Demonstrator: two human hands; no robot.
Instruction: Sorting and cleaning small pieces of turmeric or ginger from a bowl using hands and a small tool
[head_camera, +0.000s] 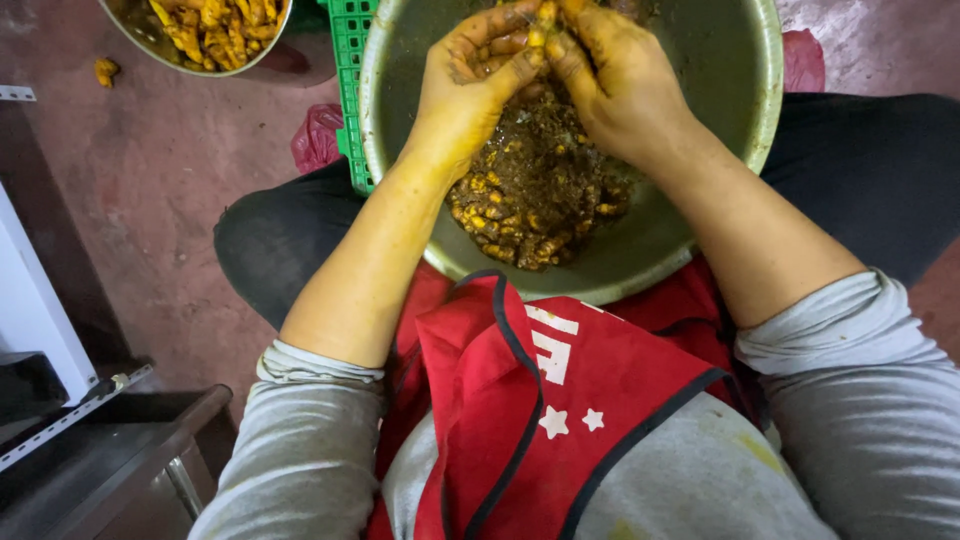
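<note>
Both hands meet at the top centre of the frame: the left hand and right hand, stained yellow, curl their fingers closed around a small knobbly yellow root piece, pinched between them. Below lies a wet brown-yellow heap of roots in the wide round steel basin on the lap. Upper left, a second metal bowl of peeled yellow pieces sits on the reddish floor, well apart.

No packages, signs or screens in view.
One printed mark only — white lettering and two white stars on the red apron, at the person's chest.
</note>
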